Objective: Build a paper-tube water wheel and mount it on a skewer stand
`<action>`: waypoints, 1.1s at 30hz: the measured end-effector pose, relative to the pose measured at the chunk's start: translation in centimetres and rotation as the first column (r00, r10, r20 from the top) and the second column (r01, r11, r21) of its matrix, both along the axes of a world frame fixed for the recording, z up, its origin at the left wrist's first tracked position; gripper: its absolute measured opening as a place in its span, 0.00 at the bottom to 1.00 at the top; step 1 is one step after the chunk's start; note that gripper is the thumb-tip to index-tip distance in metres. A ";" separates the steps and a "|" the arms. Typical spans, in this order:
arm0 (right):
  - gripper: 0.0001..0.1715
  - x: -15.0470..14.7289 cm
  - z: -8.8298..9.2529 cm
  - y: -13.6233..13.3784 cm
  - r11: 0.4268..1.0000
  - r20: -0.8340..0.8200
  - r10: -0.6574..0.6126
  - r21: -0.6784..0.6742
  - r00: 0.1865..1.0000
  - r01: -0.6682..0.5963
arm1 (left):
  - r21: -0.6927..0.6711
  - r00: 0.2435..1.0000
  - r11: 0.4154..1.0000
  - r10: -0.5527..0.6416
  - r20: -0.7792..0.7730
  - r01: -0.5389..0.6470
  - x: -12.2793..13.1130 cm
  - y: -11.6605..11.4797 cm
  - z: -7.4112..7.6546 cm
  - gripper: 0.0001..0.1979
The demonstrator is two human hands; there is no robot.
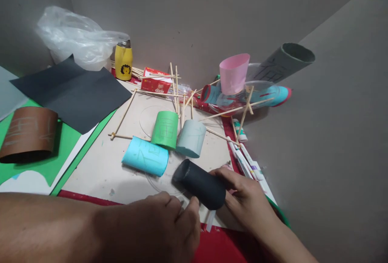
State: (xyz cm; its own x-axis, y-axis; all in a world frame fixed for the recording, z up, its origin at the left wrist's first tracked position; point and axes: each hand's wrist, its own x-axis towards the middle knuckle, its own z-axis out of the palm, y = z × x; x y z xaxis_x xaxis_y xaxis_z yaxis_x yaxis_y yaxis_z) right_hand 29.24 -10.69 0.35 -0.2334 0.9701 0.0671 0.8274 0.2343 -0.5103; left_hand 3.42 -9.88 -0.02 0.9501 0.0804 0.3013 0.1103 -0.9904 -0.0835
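A black paper cylinder (200,183) lies on its side near the front of a beige board (100,166). My right hand (247,198) holds it from the right, fingers curled round its end. My left hand (157,226) rests knuckles-up just in front of the cylinder, fingers bent and close together; a fingertip touches the roll's lower side. Whether the left fingers grip anything is hidden. Behind the black roll lie a light blue cylinder (145,156), a green one (165,129) and a grey-blue one (190,137).
Thin wooden sticks (151,93) lie joined across the board. A pink cup (234,73), a grey tube (283,61) and a teal tube (266,93) sit at the back right. Black paper (72,89), a brown roll (28,133), a yellow bottle (123,62) and a plastic bag (79,38) are on the left.
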 end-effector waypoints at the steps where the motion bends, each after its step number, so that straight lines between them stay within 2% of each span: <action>1: 0.09 0.0 0.0 0.1 1.000 0.008 -0.004 -0.002 1.000 0.004 | 0.002 1.000 1.000 0.003 0.009 -0.003 0.0 0.1 0.0 0.20; 10: 0.09 0.8 -0.5 0.6 0.999 0.054 -0.028 -0.017 0.998 0.029 | 0.050 0.997 0.996 0.069 0.040 -0.071 0.3 0.9 0.2 0.20; 17: 0.09 0.9 -0.6 1.0 0.994 -0.005 -0.035 -0.100 0.999 0.035 | 0.162 0.986 0.973 0.159 0.043 -0.164 1.0 1.6 -0.1 0.23; 24: 0.10 1.0 -0.7 1.1 0.986 -0.053 -0.086 -0.150 0.995 0.077 | 0.186 0.981 0.963 0.194 0.022 -0.195 1.4 1.5 0.4 0.24; 33: 0.09 1.2 -1.4 1.5 0.979 -0.113 -0.114 -0.185 0.987 0.092 | 0.228 0.979 0.953 0.197 0.041 -0.201 1.9 1.5 -0.8 0.23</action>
State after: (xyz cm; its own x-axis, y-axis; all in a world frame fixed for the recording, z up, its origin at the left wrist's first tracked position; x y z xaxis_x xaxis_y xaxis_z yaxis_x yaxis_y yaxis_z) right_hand 30.44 -9.21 -1.01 -0.1327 0.9873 -0.0873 0.7712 0.0475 -0.6349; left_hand 5.27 -8.41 -0.86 0.9162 0.1943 0.3504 0.3071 -0.9023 -0.3027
